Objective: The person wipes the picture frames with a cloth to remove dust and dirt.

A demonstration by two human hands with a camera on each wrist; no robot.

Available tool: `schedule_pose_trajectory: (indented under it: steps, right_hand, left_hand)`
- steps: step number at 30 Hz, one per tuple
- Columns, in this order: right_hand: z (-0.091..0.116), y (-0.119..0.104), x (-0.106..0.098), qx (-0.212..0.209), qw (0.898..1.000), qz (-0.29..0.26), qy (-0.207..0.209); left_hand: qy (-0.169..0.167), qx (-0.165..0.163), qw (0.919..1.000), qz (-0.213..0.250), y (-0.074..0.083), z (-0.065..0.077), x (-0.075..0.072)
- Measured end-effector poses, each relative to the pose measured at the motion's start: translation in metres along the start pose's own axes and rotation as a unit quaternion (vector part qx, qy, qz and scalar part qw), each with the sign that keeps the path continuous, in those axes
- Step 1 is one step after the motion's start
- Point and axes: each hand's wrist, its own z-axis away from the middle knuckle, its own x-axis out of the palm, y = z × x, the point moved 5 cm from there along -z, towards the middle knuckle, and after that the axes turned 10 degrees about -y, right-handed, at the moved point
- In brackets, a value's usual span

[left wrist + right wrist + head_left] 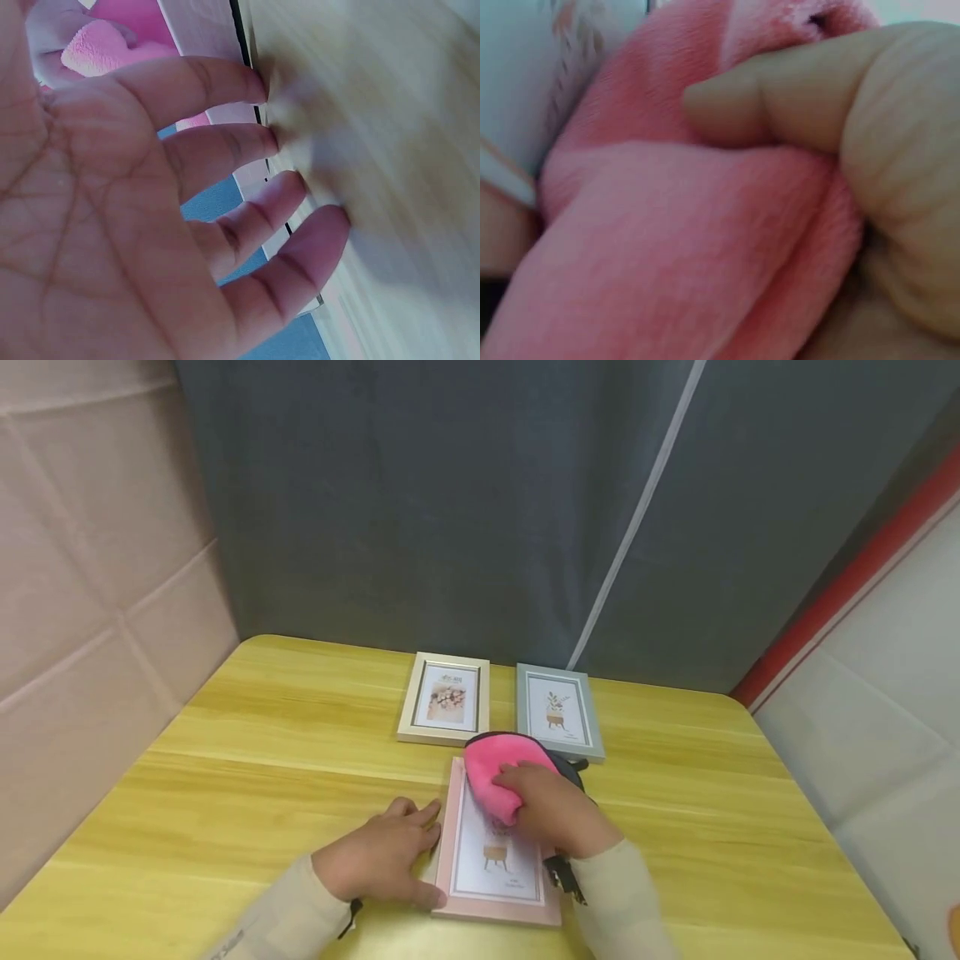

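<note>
A pink picture frame (498, 910) with a plant print lies flat near the front of the table. Over its upper right part is a pink fleecy cloth (498, 768) with a dark edge, bunched in my right hand (558, 810). In the right wrist view, the thumb presses into folds of the cloth (652, 247). My left hand (386, 856) rests at the frame's left side, its thumb at the lower left corner. The left wrist view shows that hand's palm and fingers (217, 79) loosely extended beside the frame's edge.
Behind the pink frame lie a gold picture frame (407, 718) and a grey-blue picture frame (592, 727), both flat. The yellow wood-grain table (262, 760) ends at a dark grey curtain (420, 510). Pale walls stand left and right.
</note>
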Motion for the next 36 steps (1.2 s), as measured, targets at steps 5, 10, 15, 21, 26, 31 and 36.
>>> schedule_pose_trajectory:
  steps: [5,10,15,21,26,31,36]
  right_hand:
    - [0.013,0.015,-0.013,0.049,0.999,0.004,0.012]
    - [0.012,0.016,-0.01,0.095,0.995,0.032,-0.005]
    - [0.002,0.006,-0.002,0.088,0.992,0.093,0.007]
    - [-0.005,-0.006,0.007,0.046,0.994,0.098,0.003]
    - [-0.013,-0.019,0.018,0.024,0.995,0.091,-0.039]
    - [-0.016,-0.024,0.022,0.007,0.995,0.084,-0.05]
    - [-0.016,-0.015,0.022,0.006,0.999,0.016,-0.047]
  left_hand:
    - [-0.006,-0.001,0.9999,0.009,0.0,0.001,0.0]
    - [-0.02,-0.005,0.9995,0.023,0.001,0.001,0.001]
    - [-0.027,-0.005,0.9994,0.022,0.001,0.001,0.001]
    - [-0.032,-0.007,0.9993,0.017,0.0,0.001,0.001]
    - [-0.031,-0.004,0.9995,0.01,0.0,0.002,-0.001]
    - [-0.024,-0.003,0.9997,0.003,0.001,0.003,-0.002]
    - [-0.014,0.003,0.9999,0.009,0.001,0.001,0.0]
